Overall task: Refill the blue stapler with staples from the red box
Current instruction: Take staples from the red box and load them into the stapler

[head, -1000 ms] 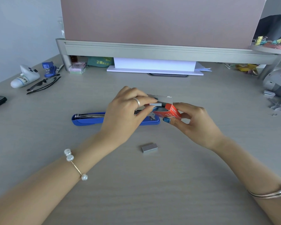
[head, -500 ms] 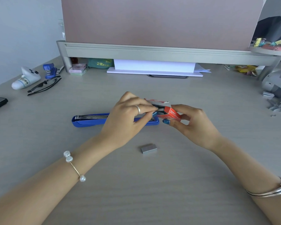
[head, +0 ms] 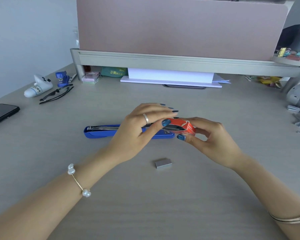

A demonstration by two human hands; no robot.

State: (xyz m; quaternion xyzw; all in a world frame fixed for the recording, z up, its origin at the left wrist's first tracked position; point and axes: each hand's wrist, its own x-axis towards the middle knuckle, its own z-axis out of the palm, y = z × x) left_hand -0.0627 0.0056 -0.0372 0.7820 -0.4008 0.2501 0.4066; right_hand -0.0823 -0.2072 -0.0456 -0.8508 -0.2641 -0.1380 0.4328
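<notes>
Chinese characters "云南" on the green pouch (head: 114,72), handwritten digits, unclear, on the white figurine (head: 37,86)

An office: desk (head: 163,196) with partition (head: 171,26), binder clips (head: 284,51).

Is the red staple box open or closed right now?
Open. The red box, held in the right hand, shows a dark gap at its end with the flap lifted.

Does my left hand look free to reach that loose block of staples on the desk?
Probably yes: the left hand only touches the red box, and bare desk surrounds the staple block.
</notes>
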